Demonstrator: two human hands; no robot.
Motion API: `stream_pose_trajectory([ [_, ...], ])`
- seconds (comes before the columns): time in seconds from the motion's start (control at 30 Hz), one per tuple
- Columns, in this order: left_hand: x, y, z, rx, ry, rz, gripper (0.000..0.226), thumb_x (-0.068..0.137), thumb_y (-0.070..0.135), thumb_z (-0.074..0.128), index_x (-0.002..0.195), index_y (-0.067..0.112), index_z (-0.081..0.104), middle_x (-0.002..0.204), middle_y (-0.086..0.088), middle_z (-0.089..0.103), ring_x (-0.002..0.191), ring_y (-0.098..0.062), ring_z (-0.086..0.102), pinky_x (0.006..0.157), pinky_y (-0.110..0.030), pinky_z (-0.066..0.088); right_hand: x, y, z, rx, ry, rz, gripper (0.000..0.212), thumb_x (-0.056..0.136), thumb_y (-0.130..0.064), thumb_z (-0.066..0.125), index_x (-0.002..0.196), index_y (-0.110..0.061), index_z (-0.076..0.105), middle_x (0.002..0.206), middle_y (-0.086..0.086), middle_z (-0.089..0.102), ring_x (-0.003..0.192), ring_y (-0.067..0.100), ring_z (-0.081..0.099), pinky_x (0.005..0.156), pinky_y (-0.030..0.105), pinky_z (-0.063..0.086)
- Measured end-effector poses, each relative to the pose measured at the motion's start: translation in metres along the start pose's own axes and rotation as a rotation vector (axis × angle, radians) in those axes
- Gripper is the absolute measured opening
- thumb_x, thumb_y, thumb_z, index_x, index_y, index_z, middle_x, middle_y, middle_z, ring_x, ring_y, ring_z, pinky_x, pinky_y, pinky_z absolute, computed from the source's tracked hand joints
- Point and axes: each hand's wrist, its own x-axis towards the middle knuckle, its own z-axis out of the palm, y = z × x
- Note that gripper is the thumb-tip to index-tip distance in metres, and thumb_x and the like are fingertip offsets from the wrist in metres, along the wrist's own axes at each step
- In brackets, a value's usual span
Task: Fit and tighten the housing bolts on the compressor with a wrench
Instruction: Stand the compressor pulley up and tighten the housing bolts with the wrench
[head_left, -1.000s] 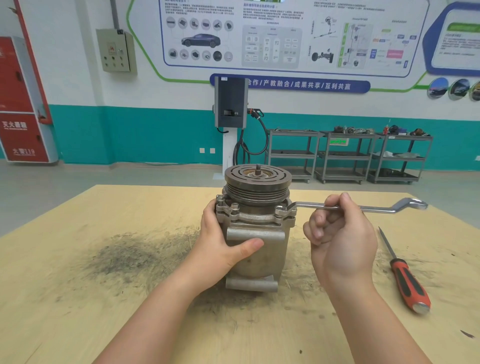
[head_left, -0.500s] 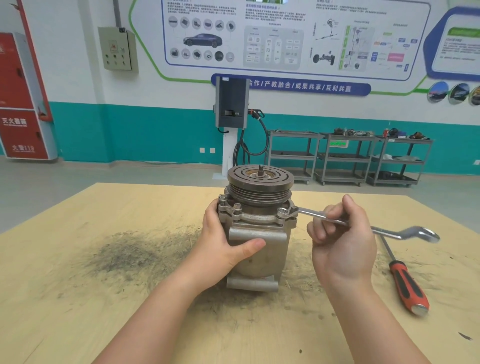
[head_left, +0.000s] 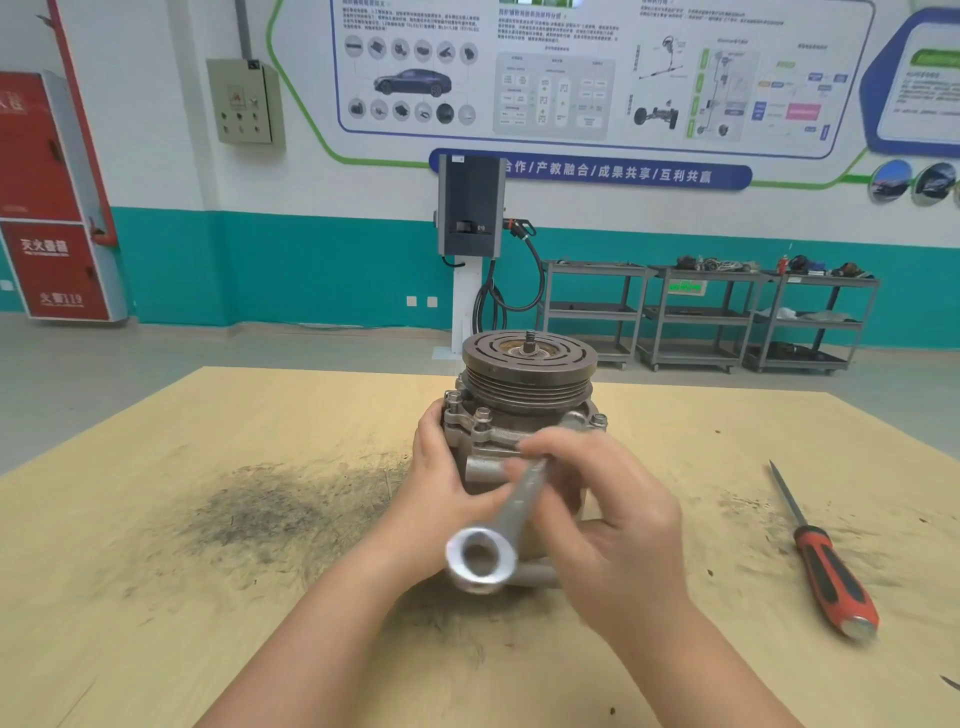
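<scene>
The right hand (head_left: 608, 519) has its fingers curled round the shank of the wrench (head_left: 514, 512), whose long axis runs from the flange near the front bolt (head_left: 483, 414) down toward the viewer, its free ring end hanging blurred in front of the body. The left hand (head_left: 441, 483) is wrapped round the left side of the compressor (head_left: 524, 415), which stands upright on the counter (head_left: 260, 519) with its pulley on top. The working end is hidden behind the right fingers, so whether it sits on a bolt cannot be told; the right hand is nearer the bolts along the front, and a red-handled screwdriver (head_left: 826, 566) lies well apart to the right.
</scene>
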Motion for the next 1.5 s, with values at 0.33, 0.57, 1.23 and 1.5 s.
stream_pose_trajectory([
  [0.33,-0.001,-0.002,-0.004,0.071,-0.043,0.039,0.126,0.039,0.092,0.070,0.140,0.059,0.002,0.150,0.018,0.029,0.136,0.000,0.034,0.117,-0.035,0.033,0.024,0.013,-0.033,0.685,0.403,0.646,0.033,0.086,-0.015,0.042,0.059,-0.023,0.060,0.047,0.002,0.044,0.045,0.018,0.038,0.048,0.024,0.031],
  [0.57,-0.001,-0.004,-0.004,0.078,-0.042,0.040,0.125,0.036,0.096,0.066,0.137,0.062,0.000,0.149,0.021,0.026,0.133,0.004,0.031,0.103,-0.016,0.027,0.029,0.028,-0.035,0.913,0.440,0.993,0.035,0.094,-0.010,0.039,0.061,-0.013,0.053,0.049,0.002,0.036,0.039,0.013,0.028,0.038,0.021,0.026],
  [1.23,-0.003,0.001,-0.006,0.106,-0.065,0.037,0.128,0.042,0.093,0.067,0.142,0.056,-0.002,0.152,0.019,0.023,0.137,-0.001,0.029,0.114,-0.028,0.029,0.032,0.037,-0.045,0.743,0.284,1.021,0.036,0.094,-0.014,0.042,0.061,-0.017,0.055,0.052,0.000,0.041,0.046,0.015,0.038,0.044,0.023,0.032],
  [1.5,-0.002,0.000,-0.005,0.097,-0.063,0.036,0.129,0.037,0.096,0.064,0.140,0.060,-0.003,0.147,0.024,0.020,0.133,0.004,0.027,0.107,-0.022,0.026,0.013,0.025,-0.025,0.695,0.461,0.669,0.035,0.083,-0.016,0.042,0.051,-0.021,0.054,0.053,-0.001,0.039,0.048,0.017,0.037,0.051,0.027,0.031],
])
